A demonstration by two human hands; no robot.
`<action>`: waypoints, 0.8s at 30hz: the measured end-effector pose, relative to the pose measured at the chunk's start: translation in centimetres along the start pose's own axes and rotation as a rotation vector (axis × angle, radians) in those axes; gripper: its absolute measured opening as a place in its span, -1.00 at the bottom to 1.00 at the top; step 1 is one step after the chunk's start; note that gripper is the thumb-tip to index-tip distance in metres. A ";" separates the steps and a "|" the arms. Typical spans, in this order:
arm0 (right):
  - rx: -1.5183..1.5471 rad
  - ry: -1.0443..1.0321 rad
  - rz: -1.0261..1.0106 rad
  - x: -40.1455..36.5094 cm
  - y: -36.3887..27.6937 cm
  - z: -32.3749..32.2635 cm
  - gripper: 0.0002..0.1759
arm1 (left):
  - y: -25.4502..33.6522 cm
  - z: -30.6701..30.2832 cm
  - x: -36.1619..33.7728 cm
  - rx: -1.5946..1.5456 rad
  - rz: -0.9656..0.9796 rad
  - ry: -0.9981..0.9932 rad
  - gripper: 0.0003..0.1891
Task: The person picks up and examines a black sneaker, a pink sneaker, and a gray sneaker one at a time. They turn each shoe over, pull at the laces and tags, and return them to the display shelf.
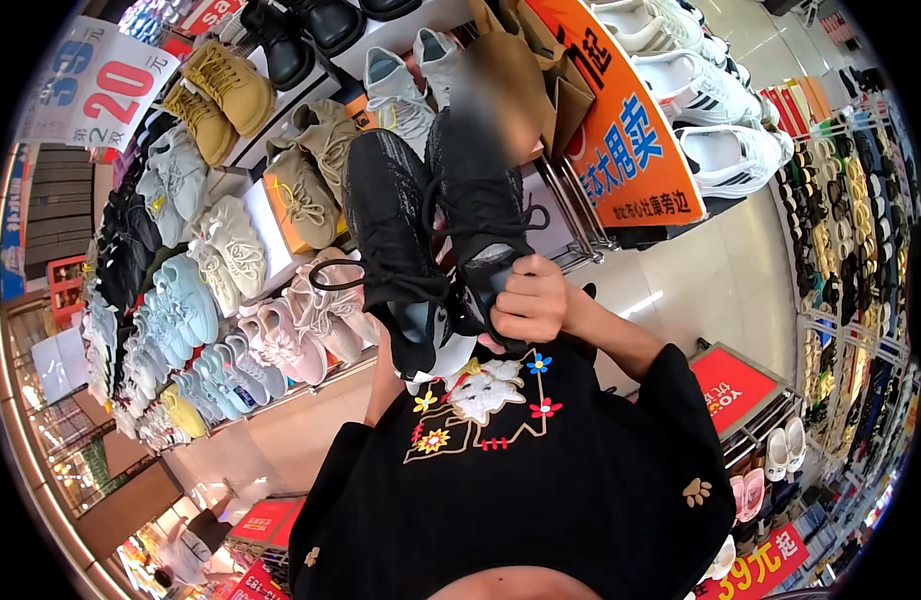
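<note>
A pair of black knit sneakers is held up in front of my chest, toes pointing away, with loose black laces. My right hand (530, 305) is closed around the heel collar of the right sneaker (480, 205), its fingers curled over the opening. The left sneaker (390, 220) is raised beside it, its white heel sole tilted toward me. My left forearm (383, 378) rises directly behind that sneaker, and the hand holding it from behind is almost wholly hidden by the shoe.
Tiered shoes stand at left, including tan boots (225, 95), pink sneakers (282, 340) and pale blue sneakers (185, 290). An orange sign (620, 130) and white sneakers (725, 160) are at upper right. Racks of sandals (845, 240) line the right. A blurred shape lies beyond the held shoes.
</note>
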State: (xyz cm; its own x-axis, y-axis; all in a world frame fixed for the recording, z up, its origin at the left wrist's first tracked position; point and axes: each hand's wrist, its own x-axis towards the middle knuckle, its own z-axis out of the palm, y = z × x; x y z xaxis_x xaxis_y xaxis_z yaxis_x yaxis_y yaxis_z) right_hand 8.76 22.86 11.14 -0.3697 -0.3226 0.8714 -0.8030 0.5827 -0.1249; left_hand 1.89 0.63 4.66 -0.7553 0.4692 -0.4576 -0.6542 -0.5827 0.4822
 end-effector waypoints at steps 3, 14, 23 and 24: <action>-0.021 -0.011 0.038 0.1 -0.1 0.2 -0.82 | 0.1 0.0 -0.2 -0.002 0.030 0.007 -0.45; 0.131 -0.260 0.475 4.0 -2.1 -1.4 -0.42 | 1.5 -0.3 -0.6 0.033 0.094 0.070 -0.47; 0.354 -0.341 0.826 4.1 -2.6 -2.0 -0.50 | 1.9 -0.8 -1.5 0.047 0.151 0.142 -0.49; 0.347 -0.289 0.884 4.2 -2.7 -1.5 -0.52 | 1.9 -0.9 -1.3 0.055 0.158 0.162 -0.49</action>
State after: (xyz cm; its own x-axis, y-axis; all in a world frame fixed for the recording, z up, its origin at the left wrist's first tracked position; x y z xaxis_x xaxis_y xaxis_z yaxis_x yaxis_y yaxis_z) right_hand 10.09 21.04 15.80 -0.9643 -0.0737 0.2543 -0.2588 0.4657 -0.8463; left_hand 1.69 -1.68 5.46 -0.8352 0.2596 -0.4848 -0.5326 -0.6019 0.5951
